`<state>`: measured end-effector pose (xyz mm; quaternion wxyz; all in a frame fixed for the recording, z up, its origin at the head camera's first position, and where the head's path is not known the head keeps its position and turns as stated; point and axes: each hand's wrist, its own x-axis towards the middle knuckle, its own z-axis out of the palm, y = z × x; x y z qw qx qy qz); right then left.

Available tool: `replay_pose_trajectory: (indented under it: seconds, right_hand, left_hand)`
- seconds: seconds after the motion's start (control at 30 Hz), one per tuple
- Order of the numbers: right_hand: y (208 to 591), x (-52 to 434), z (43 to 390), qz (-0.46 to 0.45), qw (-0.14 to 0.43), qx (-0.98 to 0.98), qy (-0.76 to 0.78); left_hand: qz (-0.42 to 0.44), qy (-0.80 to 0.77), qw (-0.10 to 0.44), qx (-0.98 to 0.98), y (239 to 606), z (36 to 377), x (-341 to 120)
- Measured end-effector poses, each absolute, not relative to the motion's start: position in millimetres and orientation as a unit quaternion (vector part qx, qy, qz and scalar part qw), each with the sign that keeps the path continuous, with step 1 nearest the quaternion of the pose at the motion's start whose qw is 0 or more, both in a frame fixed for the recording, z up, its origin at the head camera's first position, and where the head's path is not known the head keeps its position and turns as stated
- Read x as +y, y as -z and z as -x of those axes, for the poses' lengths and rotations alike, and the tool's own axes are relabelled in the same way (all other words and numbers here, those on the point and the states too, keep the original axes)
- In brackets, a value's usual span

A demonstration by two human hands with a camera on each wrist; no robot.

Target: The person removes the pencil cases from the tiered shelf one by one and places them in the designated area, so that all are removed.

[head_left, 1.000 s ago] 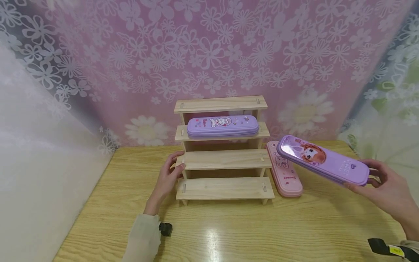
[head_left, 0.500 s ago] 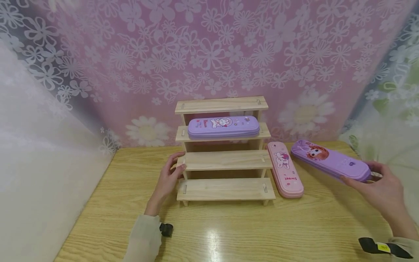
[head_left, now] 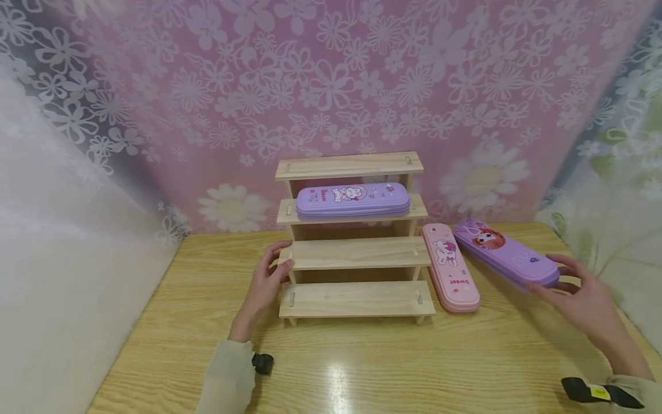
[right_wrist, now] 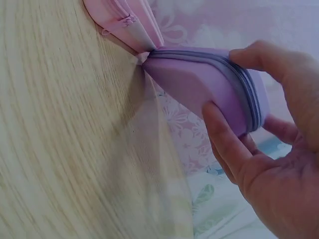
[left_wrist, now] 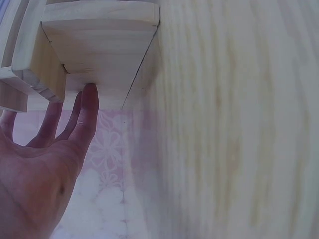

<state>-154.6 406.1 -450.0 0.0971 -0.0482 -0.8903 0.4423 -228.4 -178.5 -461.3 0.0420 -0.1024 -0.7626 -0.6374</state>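
Note:
A stepped wooden shelf stands on the table, and a purple pencil case with a cartoon rabbit lies on its second tier from the top. My left hand grips the left end of the tier below, thumb at the board's edge; in the left wrist view its fingers reach along the side panel. My right hand pinches the near end of another purple pencil case with a red-haired girl on its lid. The right wrist view shows this zippered case tilted, its near end raised off the table.
A pink pencil case marked "Sweet" lies on the wood-grain table, between the shelf and the held case. A pink floral curtain hangs behind the table, and pale sheets flank it.
My right hand has brought the girl-print pencil case down and rightward off the pink one, then slightly back left towards it. The left hand has stayed at the shelf.

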Motion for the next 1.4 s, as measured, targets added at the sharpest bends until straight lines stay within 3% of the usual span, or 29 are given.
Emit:
replay_pose_trajectory:
  seconds: [0.17,0.77,1.07,1.4]
  right_hand:
    - [454.5,405.3,151.7,0.012,0.101,-0.88,-0.464]
    - [464.8,381.1,149.5,0.036,0.023,-0.929,-0.369]
    - [452.8,372.8,157.2,0.036,0.134,-0.918,-0.372]
    - [426.2,323.9,182.8,-0.055,0.231,-0.869,-0.434]
  left_hand:
    - [0.102,0.636,0.041,-0.764,462.0,228.8,-179.3]
    - [0.104,0.632,0.039,-0.767,462.7,228.8,-179.3]
    - [0.106,0.636,0.04,-0.763,465.2,231.9,-181.6]
    - [0.106,0.644,0.031,-0.757,462.0,231.3,-180.6]
